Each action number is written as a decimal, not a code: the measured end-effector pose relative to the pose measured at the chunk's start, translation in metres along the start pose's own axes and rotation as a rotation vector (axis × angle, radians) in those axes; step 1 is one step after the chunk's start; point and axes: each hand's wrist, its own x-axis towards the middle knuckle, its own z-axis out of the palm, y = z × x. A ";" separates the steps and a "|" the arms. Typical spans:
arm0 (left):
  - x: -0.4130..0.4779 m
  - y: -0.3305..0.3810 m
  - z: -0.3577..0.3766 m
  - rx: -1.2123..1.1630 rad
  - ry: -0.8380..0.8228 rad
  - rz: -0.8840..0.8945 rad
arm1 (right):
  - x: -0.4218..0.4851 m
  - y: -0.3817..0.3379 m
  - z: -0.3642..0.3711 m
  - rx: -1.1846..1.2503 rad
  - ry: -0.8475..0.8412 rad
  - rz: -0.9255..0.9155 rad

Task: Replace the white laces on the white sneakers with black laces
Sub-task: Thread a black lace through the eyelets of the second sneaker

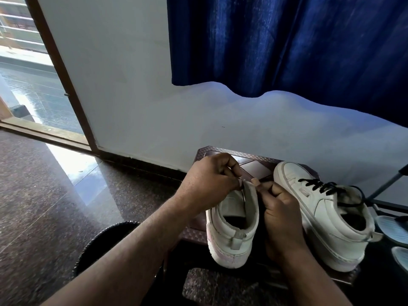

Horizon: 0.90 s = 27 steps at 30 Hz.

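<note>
Two white sneakers stand on a low brown stool [223, 151]. The left sneaker [231, 230] is tipped with its heel toward me, and my hands hide its front. My left hand [209, 177] pinches the top of its tongue. My right hand [278, 206] is closed beside the tongue, gripping a black lace [263, 179] that shows as a short dark strand by my thumb. The right sneaker [320, 213] stands beside it with a black lace [320, 186] threaded across its eyelets and trailing off to the right.
A pale wall with a blue curtain [287, 45] rises behind the stool. An open doorway [33, 85] is at the far left. Polished dark stone floor [44, 195] spreads left. A dark round object [106, 239] lies near my left forearm. Light-blue slippers [395, 230] sit at the right edge.
</note>
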 end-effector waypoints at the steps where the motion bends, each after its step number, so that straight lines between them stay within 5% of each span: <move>1: 0.000 0.000 0.000 0.012 0.000 0.005 | 0.002 0.000 -0.001 -0.028 0.008 -0.022; 8: 0.000 -0.001 -0.002 0.047 -0.005 0.028 | 0.017 -0.026 -0.014 0.298 0.315 -0.171; 15: 0.001 -0.001 -0.001 0.051 0.021 0.053 | 0.001 -0.003 0.002 0.076 -0.023 0.082; 19: 0.000 -0.001 -0.002 0.054 0.018 0.056 | 0.008 -0.004 0.001 0.070 0.041 0.000; 23: 0.002 -0.002 -0.004 0.054 0.022 0.064 | 0.018 -0.019 -0.011 0.270 0.286 -0.181; 27: 0.002 -0.002 -0.004 0.030 0.028 0.065 | 0.011 -0.011 -0.008 0.215 0.107 -0.032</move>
